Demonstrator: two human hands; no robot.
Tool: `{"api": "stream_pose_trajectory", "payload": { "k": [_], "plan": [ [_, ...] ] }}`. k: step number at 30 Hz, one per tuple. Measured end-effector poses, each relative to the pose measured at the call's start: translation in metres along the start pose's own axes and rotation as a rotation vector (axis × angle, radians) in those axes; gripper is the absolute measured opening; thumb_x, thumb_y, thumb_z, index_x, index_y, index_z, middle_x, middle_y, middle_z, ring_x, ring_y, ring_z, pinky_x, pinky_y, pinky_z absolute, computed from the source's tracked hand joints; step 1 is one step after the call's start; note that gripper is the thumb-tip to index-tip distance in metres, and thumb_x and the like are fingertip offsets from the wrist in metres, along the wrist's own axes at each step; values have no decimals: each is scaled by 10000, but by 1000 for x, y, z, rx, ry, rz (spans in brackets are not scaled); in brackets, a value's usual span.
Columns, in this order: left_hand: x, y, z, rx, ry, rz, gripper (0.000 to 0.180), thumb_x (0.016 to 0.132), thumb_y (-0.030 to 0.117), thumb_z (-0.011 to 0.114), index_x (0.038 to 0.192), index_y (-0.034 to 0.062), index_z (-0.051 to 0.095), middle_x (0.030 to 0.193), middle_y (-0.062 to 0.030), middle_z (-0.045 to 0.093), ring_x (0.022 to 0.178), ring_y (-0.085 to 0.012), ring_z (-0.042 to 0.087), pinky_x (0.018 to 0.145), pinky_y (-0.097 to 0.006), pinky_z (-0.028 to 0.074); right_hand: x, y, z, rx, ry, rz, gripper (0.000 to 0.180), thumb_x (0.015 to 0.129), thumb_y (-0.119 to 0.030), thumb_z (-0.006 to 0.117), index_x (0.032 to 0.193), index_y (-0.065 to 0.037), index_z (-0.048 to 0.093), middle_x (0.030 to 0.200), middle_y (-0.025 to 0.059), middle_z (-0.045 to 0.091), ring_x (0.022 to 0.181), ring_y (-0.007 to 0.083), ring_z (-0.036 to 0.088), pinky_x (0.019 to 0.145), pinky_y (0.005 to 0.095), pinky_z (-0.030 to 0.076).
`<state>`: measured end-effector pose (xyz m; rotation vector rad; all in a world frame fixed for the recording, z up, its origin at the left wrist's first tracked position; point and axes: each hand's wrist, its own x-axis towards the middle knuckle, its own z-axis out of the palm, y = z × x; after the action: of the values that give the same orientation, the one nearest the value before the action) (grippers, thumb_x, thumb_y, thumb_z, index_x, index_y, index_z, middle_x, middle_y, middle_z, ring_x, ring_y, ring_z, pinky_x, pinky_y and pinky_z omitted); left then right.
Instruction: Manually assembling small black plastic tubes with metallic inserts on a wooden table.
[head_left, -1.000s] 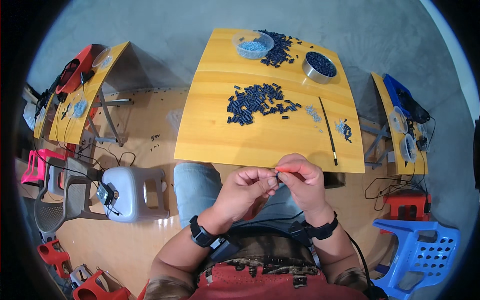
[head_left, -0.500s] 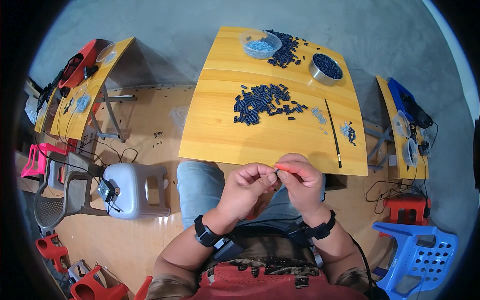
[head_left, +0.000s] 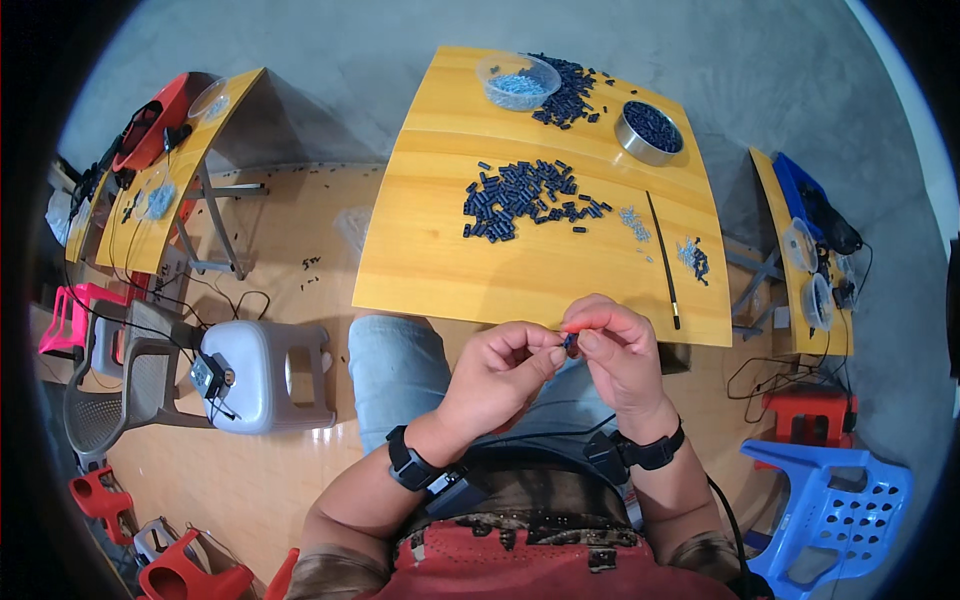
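Note:
My right hand pinches a small dark cylindrical piece between thumb and forefinger, above my lap at the table's near edge. The fingertips of my left hand are closed right beside it. Whatever those left fingers hold, if anything, is too small to make out. Beyond the hands, a pile of similar black cylindrical pieces lies on the yellow table. To its right are a scatter of small silvery parts and a thin black stick with a metal tip.
At the table's far side stand a clear bowl of bluish small parts, a loose black heap and a round metal tin full of black pieces. A grey stool is at left, a blue plastic chair at right.
My fingertips have drawn slightly apart, and the right hand has shifted a little to the right. More of the dark piece shows between the hands. The whole view has moved slightly.

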<state>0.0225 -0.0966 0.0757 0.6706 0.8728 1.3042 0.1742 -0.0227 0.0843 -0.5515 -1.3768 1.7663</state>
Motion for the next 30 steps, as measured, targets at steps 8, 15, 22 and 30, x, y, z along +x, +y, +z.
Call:
{"api": "stream_pose_trajectory", "payload": {
  "k": [8,15,22,30],
  "plan": [
    [-1,1,-5,-8,-68,-29,143,891,109,602,985,1,603,817,-10,615,677,-51,548,567,-174,433,-2,0,-2,-2,0,34,108,813,12,613,921,10,627,916,57,583,845,130,544,748,239,429],
    [1,-3,-3,-31,-39,7,169,891,130,606,1005,6,617,819,-15,622,687,-54,553,569,-170,439,-2,-6,-2,-226,-4,-35,128,801,64,593,914,7,614,912,56,582,852,123,554,754,229,439],
    [-2,1,-5,70,13,-22,182,882,142,621,999,3,629,806,-19,633,694,-57,568,587,-180,460,1,-9,-2,-393,-24,-45,134,787,75,607,900,4,624,891,65,584,825,130,565,726,228,448],
    [1,-5,-7,81,109,64,136,886,101,607,966,-8,623,776,-10,616,646,-48,546,550,-178,443,2,1,13,-682,75,-227,118,779,58,630,881,0,647,865,72,618,760,128,578,649,223,447]
  ]
}}
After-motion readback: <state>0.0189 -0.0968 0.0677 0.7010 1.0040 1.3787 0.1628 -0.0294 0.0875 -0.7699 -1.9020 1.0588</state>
